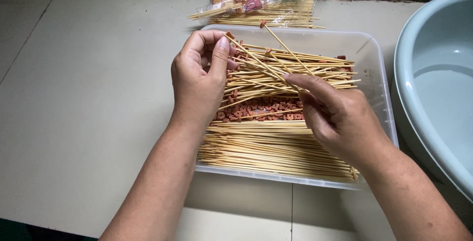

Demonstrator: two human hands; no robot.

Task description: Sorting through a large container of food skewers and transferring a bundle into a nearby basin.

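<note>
Over the clear rectangular plastic tray [379, 58] on the pale tiled counter [88, 98], the left hand [199, 81] pinches one small reddish-brown meat piece [229, 35] at the tip of a thin bamboo skewer [258, 63], and the right hand [335, 115] is closed on the same stick lower down. Some skewers [315, 66] at the far side already carry a piece; the bare skewer stack [266, 147] in front looks untouched, and many loose pieces [261, 110] remain

Both hands [199, 76] [335, 115] pinched (fingers curled)
</note>
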